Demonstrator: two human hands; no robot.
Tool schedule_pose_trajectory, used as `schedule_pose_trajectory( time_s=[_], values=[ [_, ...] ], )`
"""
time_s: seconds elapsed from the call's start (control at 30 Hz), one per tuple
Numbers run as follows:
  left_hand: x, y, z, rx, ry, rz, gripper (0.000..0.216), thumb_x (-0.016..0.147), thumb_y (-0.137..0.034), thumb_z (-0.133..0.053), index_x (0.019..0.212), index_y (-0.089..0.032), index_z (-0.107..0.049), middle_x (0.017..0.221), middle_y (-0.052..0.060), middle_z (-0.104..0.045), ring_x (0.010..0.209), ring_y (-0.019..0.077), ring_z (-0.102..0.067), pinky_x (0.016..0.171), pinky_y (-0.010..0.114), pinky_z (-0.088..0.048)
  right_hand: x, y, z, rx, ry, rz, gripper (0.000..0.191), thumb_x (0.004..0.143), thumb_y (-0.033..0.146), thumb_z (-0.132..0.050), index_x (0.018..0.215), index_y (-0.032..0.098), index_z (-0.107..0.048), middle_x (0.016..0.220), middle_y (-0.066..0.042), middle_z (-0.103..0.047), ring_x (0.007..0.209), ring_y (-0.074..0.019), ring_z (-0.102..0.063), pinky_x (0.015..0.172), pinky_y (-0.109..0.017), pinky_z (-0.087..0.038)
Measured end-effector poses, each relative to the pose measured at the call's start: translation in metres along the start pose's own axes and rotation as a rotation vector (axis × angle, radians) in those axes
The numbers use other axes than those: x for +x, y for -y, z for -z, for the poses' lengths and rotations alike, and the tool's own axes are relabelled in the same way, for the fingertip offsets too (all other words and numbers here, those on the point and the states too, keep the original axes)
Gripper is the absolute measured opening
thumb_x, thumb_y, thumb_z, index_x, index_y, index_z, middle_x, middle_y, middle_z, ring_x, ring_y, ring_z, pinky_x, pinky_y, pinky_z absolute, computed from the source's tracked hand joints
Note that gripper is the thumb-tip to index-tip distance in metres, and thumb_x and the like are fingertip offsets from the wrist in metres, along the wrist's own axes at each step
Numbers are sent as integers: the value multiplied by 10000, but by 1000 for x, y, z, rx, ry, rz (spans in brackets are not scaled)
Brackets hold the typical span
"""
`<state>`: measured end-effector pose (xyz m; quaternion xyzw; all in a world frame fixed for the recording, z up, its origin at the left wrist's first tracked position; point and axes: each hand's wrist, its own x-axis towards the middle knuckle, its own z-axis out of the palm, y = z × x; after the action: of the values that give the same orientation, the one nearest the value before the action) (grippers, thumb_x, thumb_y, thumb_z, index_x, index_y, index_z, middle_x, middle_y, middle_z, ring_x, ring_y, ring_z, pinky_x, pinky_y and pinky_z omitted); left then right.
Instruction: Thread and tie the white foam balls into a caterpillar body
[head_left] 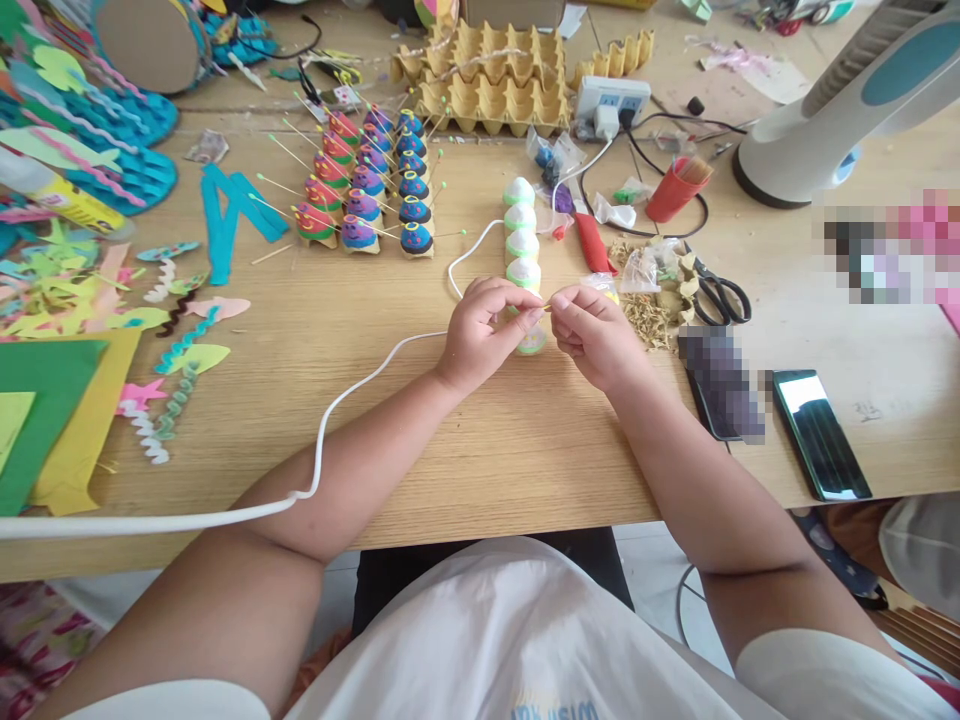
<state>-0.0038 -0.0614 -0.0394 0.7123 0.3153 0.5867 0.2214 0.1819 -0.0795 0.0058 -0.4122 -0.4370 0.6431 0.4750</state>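
Observation:
My left hand (486, 328) and my right hand (598, 335) meet fingertip to fingertip over a row of egg-carton cups (522, 243) covered in white and light green. Thumb and forefinger are pinched together on each hand. A tiny yellowish piece shows between the fingertips, too small to name. Part of the cup row is hidden behind my fingers. Farther left stand three painted egg-carton rows with stick feelers: a red and green one (327, 172), a purple and blue one (367, 180) and a dark blue one (414, 185).
Egg trays (495, 80) lie at the back by a power strip (611, 100). On the right are a red cup (671, 195), scissors (721, 295), a phone (821, 435) and a white fan (817, 130). Paper cutouts (82, 290) cover the left. A white cable (330, 410) crosses my left arm.

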Motion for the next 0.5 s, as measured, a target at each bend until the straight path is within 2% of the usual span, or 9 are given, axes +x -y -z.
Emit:
schedule_pose_trajectory(
  time_s=[0.13,0.5],
  values=[
    [0,1,0,-11,-12,-10,154,1058,-428,-776,1021,-285,-821,969,15,-823,952,184,-727,902,360,-551,0,-1,0,-2,3,-5,608,636,659,-1037,813,223,-652,589,104,-465,511,-43,-270,487,-249,-139],
    [1,-1,1,11,16,19,256,1069,-510,-741,1018,-272,-821,965,29,-819,944,191,-725,909,373,-555,1,-2,1,-14,27,4,586,707,675,-992,819,233,-624,592,100,-470,516,-51,-260,491,-249,-131]
  ],
)
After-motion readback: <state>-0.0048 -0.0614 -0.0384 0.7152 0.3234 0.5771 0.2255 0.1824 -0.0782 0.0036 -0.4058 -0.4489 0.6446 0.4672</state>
